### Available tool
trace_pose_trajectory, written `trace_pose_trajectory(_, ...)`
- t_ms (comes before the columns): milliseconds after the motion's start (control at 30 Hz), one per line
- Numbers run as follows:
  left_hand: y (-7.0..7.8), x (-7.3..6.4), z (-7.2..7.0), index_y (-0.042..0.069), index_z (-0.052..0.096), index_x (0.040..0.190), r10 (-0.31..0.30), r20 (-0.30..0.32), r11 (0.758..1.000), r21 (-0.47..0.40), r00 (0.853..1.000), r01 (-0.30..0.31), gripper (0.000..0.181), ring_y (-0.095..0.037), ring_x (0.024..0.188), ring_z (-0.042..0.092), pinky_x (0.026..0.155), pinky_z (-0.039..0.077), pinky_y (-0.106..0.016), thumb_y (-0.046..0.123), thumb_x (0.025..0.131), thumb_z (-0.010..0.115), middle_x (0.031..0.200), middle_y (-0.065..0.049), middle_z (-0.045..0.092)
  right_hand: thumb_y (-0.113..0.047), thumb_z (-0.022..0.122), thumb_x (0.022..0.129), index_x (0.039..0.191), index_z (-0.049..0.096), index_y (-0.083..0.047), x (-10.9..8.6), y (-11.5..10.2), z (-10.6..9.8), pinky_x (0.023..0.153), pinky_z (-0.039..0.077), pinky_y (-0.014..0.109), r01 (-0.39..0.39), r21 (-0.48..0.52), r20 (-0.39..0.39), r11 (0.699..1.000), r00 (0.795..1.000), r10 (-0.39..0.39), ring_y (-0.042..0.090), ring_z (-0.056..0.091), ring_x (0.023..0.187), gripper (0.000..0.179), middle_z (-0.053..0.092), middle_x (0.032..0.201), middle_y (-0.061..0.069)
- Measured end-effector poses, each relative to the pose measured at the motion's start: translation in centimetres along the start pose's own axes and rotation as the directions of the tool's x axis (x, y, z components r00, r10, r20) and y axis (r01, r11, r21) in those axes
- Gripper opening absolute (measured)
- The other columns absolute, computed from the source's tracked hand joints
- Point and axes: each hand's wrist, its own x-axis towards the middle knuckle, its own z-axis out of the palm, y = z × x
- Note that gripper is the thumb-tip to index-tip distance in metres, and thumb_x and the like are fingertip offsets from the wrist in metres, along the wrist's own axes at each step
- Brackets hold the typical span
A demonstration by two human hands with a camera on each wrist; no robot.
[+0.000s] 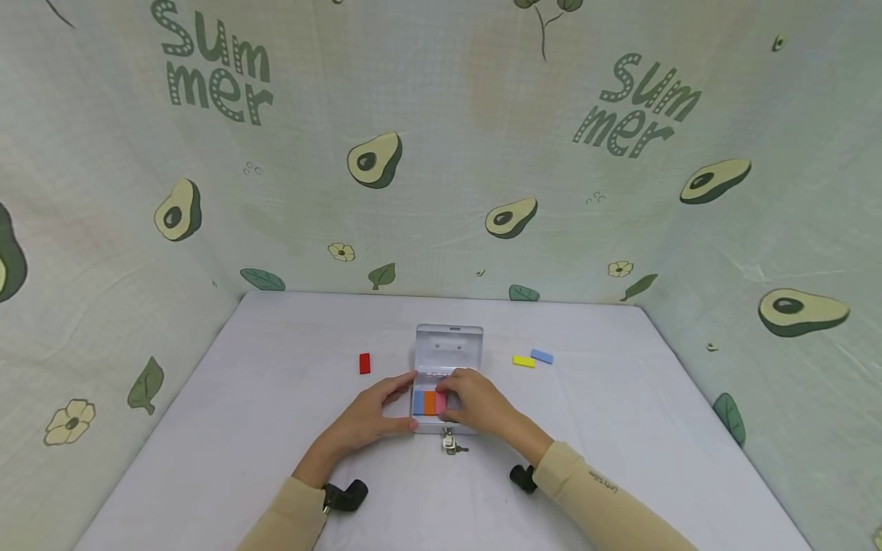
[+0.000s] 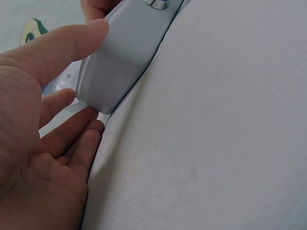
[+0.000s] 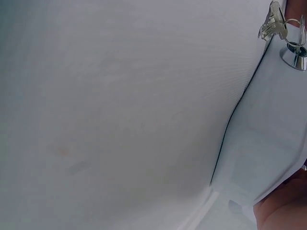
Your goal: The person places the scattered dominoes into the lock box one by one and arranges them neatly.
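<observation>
Pinching, as far as visible, with the right grip [image 1: 480,402]: pink block [image 1: 440,401], inside an open metal box [image 1: 430,428] on the table [image 1: 276,428]. Ranged to its left in the box: orange block [image 1: 429,403], then inner blue block [image 1: 418,403]. Bracing the box at its left side with the left grip [image 1: 368,417], thumb at the front corner, fingers curled along the side. Hinged at the back, raised: lid [image 1: 449,348]. Fitted at the front: lock [image 3: 293,56], with keys [image 3: 274,23]. Lying outside: at left, red block [image 1: 364,363]; at right, near each other, yellow block [image 1: 524,361] and outer blue block [image 1: 542,357]. Judged in hand: more likely placing than removing, partway along a row. Probably called for next: squaring pink to orange, releasing from the right, steadying with the left, then reaching for a loose block.
</observation>
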Motion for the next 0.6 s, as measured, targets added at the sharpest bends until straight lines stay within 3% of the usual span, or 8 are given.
trace_pose_trajectory(433, -0.03, 0.06, -0.07, 0.025, 0.044, 0.163, -0.017, 0.003, 1.0, 0.011, 1.0, 0.017, 0.089, -0.028, 0.149, 0.048, 0.124, 0.039, -0.049, 0.042, 0.087, 0.088, 0.164, 0.0, 0.047, -0.024, 0.088, 0.09, 0.122, 0.077, -0.008, 0.09, 0.02, 0.18, 0.093, 0.059, 0.035, -0.009, -0.014, 0.009, 1.0, 1.0, 0.009, 0.016, 0.061, 0.099, 0.037, 0.073, 0.112, 0.002)
trace_pose_trajectory(600, -0.1, 0.05, -0.08, 0.024, 0.044, 0.163, -0.006, 0.003, 1.0, 0.011, 1.0, 0.006, 0.088, -0.031, 0.149, 0.048, 0.124, 0.039, -0.052, 0.041, 0.088, 0.087, 0.165, -0.003, 0.047, -0.024, 0.088, 0.09, 0.121, 0.077, -0.007, 0.08, -0.06, 0.08, 0.091, 0.059, 0.033, -0.008, -0.016, 0.013, 1.0, 1.0, 0.008, 0.015, 0.06, 0.096, 0.037, 0.073, 0.11, 0.002)
